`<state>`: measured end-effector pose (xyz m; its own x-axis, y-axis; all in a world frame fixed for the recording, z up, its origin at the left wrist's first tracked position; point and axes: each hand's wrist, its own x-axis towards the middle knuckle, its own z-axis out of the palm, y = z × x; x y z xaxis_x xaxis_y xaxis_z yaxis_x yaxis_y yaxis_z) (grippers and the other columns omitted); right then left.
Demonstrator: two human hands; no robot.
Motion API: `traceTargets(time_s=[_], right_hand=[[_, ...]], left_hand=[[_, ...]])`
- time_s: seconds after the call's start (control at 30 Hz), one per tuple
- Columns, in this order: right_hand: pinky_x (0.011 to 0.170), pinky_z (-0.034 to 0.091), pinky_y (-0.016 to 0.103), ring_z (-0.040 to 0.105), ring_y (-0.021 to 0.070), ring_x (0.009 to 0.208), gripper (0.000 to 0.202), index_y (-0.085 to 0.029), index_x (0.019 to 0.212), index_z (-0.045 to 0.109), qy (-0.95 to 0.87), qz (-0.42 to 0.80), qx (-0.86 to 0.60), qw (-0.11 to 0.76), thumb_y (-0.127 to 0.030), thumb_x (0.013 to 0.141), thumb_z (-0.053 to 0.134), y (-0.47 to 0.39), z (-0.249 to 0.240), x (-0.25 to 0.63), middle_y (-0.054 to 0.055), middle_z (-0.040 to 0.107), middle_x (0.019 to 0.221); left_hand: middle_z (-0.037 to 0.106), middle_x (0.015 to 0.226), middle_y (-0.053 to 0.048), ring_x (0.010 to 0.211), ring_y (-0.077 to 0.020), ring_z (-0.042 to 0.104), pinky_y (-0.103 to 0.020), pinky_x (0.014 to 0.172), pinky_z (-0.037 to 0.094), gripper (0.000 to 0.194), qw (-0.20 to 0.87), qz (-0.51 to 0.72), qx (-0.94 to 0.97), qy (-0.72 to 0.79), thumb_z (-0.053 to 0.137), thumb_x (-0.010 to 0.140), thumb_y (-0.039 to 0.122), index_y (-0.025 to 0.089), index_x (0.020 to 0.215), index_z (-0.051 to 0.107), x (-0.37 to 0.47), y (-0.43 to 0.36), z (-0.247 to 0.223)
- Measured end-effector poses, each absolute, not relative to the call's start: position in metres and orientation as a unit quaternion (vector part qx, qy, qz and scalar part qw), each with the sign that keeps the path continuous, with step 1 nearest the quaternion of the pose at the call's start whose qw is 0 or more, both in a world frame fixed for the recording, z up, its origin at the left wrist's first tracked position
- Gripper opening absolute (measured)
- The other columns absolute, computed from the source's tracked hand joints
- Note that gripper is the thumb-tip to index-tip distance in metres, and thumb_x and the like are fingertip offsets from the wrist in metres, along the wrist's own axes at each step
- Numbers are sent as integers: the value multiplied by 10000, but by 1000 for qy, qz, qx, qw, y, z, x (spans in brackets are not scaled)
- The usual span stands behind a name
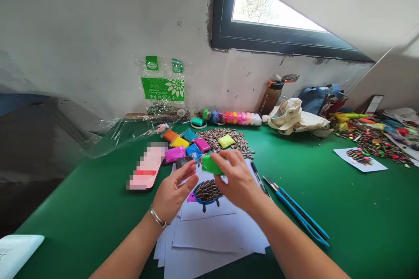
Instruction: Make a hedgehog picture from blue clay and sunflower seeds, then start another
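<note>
My right hand (238,179) grips a small packet of bright green modelling clay (210,165) between thumb and fingers, above the paper. To its left, my left hand (173,192) is held up with fingers and thumb apart, near the packet's clear wrapper edge; whether it touches is unclear. Under both hands lies a stack of white paper sheets (209,235). On the top sheet is a hedgehog picture (207,192) with a pink clay snout, a blue body edge, dark feet and a back of sunflower seeds. My right hand hides part of it.
Several wrapped clay packets (175,153) lie behind my left hand, beside loose sunflower seeds (242,139). A phone (147,170) lies left. Blue-handled scissors (301,213) and a pen (258,176) lie right. Behind stand a brown bottle (271,96) and a cloth bag (288,115).
</note>
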<state>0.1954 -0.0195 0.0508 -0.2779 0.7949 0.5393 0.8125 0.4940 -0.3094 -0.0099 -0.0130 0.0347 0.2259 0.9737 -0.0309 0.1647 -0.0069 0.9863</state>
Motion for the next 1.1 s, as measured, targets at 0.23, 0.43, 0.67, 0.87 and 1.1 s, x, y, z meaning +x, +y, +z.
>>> traceTargets(time_s=[0.23, 0.43, 0.67, 0.87, 1.1], right_hand=[[971, 397, 404, 410, 234, 1178, 577, -247, 1326, 412, -779, 185, -436, 410, -141, 776, 548, -34, 37, 173, 92, 449, 1291], [763, 481, 297, 592, 166, 844, 282, -201, 1076, 604, -599, 424, -503, 456, -295, 840, 481, -23, 31, 191, 46, 641, 955], [570, 404, 219, 503, 116, 622, 122, -184, 764, 594, -553, 474, -498, 470, -287, 781, 530, -19, 30, 190, -24, 553, 657], [567, 384, 213, 479, 110, 626, 112, -198, 766, 533, -564, 356, -560, 491, -302, 804, 518, -19, 22, 191, -29, 536, 692], [700, 440, 254, 568, 149, 768, 178, -189, 908, 612, -563, 383, -552, 481, -300, 812, 510, -17, 17, 189, 27, 636, 866]], left_hand=[[681, 884, -52, 830, -236, 655, -369, 701, 572, 478, 694, 387, 413, 445, 796, 610, 326, 160, 1022, 621, 9, -14, 50], [691, 837, -33, 731, -178, 671, -312, 702, 571, 417, 697, 419, 364, 453, 825, 568, 256, 154, 926, 636, 20, -10, 43], [666, 787, -33, 706, -186, 661, -345, 655, 581, 391, 712, 380, 360, 467, 807, 595, 354, 139, 875, 638, 20, -2, 44], [669, 819, -39, 738, -172, 649, -322, 692, 579, 360, 694, 396, 380, 467, 811, 595, 306, 126, 863, 651, 26, 2, 43], [681, 816, -21, 756, -170, 650, -319, 727, 579, 363, 671, 453, 375, 451, 814, 579, 277, 138, 879, 665, 30, -5, 26]])
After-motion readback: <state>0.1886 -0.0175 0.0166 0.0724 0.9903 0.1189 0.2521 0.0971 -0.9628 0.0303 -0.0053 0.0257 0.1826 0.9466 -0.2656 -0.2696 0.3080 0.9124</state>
